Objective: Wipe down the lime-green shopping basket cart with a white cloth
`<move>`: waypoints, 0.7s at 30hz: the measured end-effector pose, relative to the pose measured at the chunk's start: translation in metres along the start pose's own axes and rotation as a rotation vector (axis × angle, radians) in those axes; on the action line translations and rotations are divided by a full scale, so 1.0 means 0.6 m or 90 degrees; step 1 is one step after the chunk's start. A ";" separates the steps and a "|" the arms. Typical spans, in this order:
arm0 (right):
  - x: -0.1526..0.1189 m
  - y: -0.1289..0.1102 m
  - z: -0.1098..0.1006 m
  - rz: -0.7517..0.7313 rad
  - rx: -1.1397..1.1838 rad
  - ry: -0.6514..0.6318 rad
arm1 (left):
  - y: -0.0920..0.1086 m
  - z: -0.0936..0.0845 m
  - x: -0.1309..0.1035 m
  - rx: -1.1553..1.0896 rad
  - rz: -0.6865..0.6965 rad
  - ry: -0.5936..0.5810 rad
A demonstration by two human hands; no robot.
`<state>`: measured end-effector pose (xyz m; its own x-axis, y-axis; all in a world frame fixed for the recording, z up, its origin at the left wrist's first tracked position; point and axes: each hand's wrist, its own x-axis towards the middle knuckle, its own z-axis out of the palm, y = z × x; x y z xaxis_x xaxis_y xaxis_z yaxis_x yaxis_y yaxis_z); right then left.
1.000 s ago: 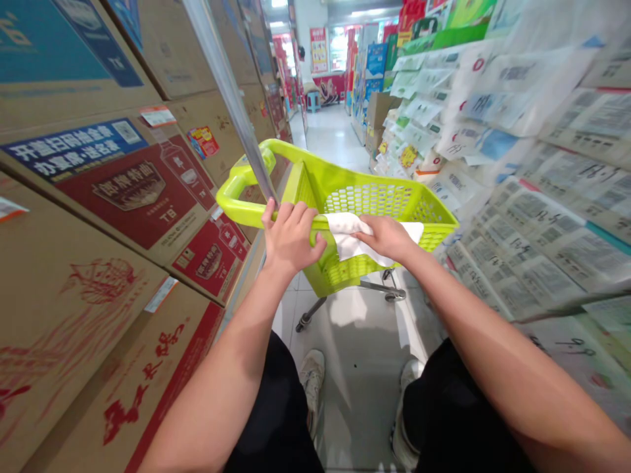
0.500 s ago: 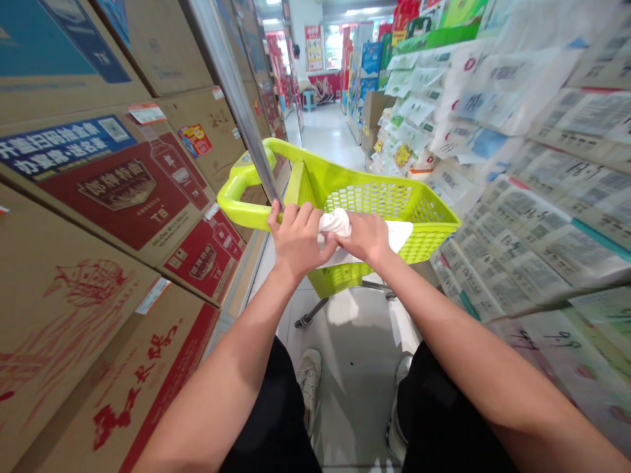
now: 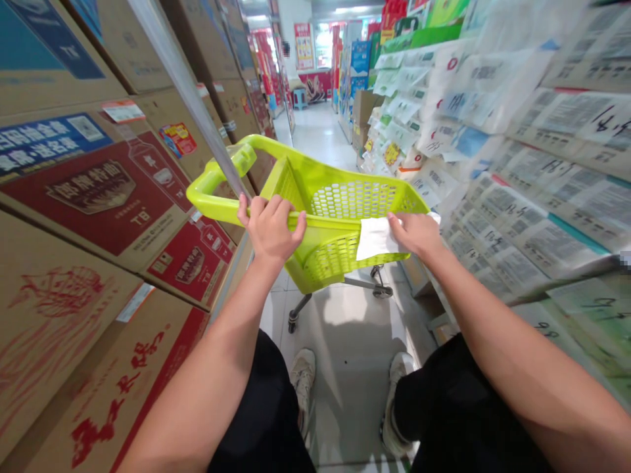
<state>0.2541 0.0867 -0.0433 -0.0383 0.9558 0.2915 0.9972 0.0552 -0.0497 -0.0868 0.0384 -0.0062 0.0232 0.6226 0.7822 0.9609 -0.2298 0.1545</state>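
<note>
A lime-green shopping basket cart (image 3: 325, 263) stands crosswise in front of me, its handle loop at the left beside a grey metal pole (image 3: 197, 112). My left hand (image 3: 271, 226) is curled over the near rim by the pole, thumb pointing right. Farther right, my right hand (image 3: 418, 231) presses a white cloth (image 3: 374, 238) on the same rim, fingers wrapped round it. The cloth hangs over the outer side of the basket, and a bit of it shows beyond my knuckles.
Stacked cardboard boxes (image 3: 93, 190) line the left side. Packs of white paper goods (image 3: 532, 197) are piled at the right. A tiled aisle (image 3: 320, 128) runs ahead to a blue stool (image 3: 299, 98). The cart's wheels (image 3: 382, 290) stand near my shoes (image 3: 302, 374).
My right hand has moved right along the rim with the cloth, away from my left hand. The bunched cloth is now spread flatter. In view, cart and left hand sit slightly farther left.
</note>
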 end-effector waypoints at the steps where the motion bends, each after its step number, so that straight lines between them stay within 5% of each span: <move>1: -0.001 -0.013 -0.001 -0.003 0.000 0.007 | 0.003 0.002 0.002 -0.002 -0.001 -0.001; 9: -0.019 -0.199 -0.031 -0.130 0.102 0.076 | 0.028 0.006 0.000 -0.028 0.001 -0.031; 12: -0.024 -0.239 -0.041 -0.177 0.124 0.084 | 0.028 0.002 -0.002 -0.028 -0.008 -0.009; 16: -0.025 -0.225 -0.046 -0.215 0.088 0.019 | 0.006 -0.005 0.000 0.013 -0.011 0.048; 21: -0.031 -0.154 -0.041 -0.190 0.016 -0.032 | -0.038 -0.011 0.001 0.028 -0.021 0.060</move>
<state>0.1644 0.0568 -0.0204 -0.3325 0.9094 0.2498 0.9398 0.3418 0.0066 -0.1106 0.0389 -0.0053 -0.0322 0.5550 0.8313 0.9721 -0.1759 0.1551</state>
